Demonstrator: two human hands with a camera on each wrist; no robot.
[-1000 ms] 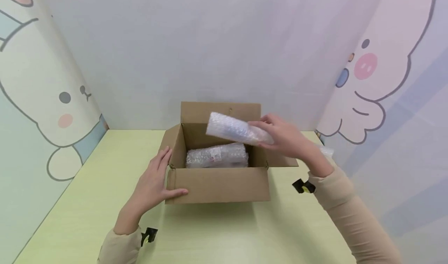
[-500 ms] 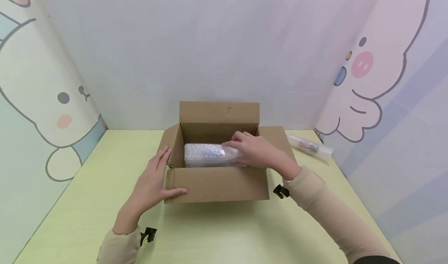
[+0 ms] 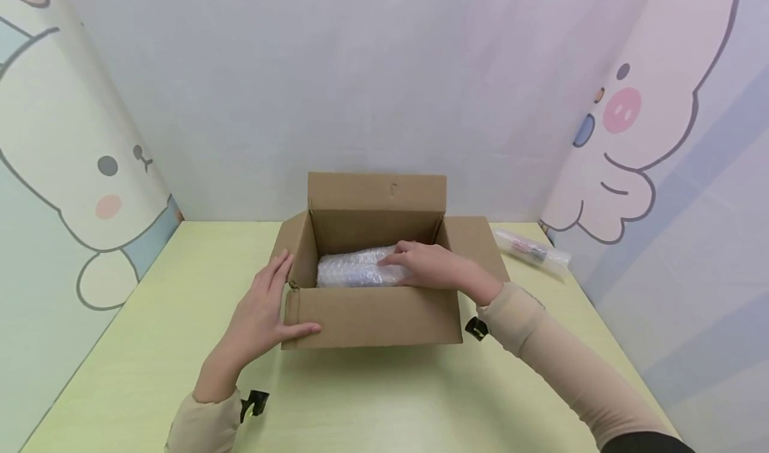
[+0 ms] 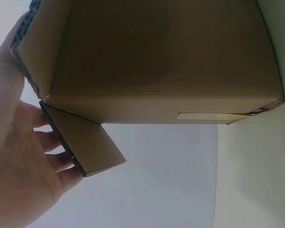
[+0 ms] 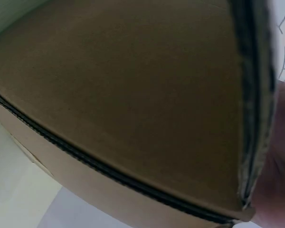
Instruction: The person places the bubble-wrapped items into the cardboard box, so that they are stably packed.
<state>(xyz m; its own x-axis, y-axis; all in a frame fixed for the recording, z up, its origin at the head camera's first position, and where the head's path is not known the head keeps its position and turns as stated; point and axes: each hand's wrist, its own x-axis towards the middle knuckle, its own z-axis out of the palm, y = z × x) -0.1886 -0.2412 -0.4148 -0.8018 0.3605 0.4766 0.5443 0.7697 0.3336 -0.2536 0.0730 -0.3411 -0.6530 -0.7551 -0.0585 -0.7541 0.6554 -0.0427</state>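
Tabletop (image 3: 150,373) pale green, cartoon-printed walls close on three sides. Cardboard box (image 3: 372,316) mid-table, flaps open, bare surface all round. Inside: bubble-wrapped bundle (image 3: 354,269). My right hand (image 3: 429,266) lies flat on bundle, fingers straight. My left hand (image 3: 261,319) spread against box's left corner. Second wrapped roll (image 3: 531,249) near right wall.

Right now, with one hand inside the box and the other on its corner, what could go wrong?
1. The right hand presses on the bubble-wrapped roll inside the cardboard box; hard pressing might damage what is wrapped.
2. The left hand steadies only the box's left front corner, so the box might slide or turn on the table.
3. Another wrapped roll lies near the table's right edge and might roll off.
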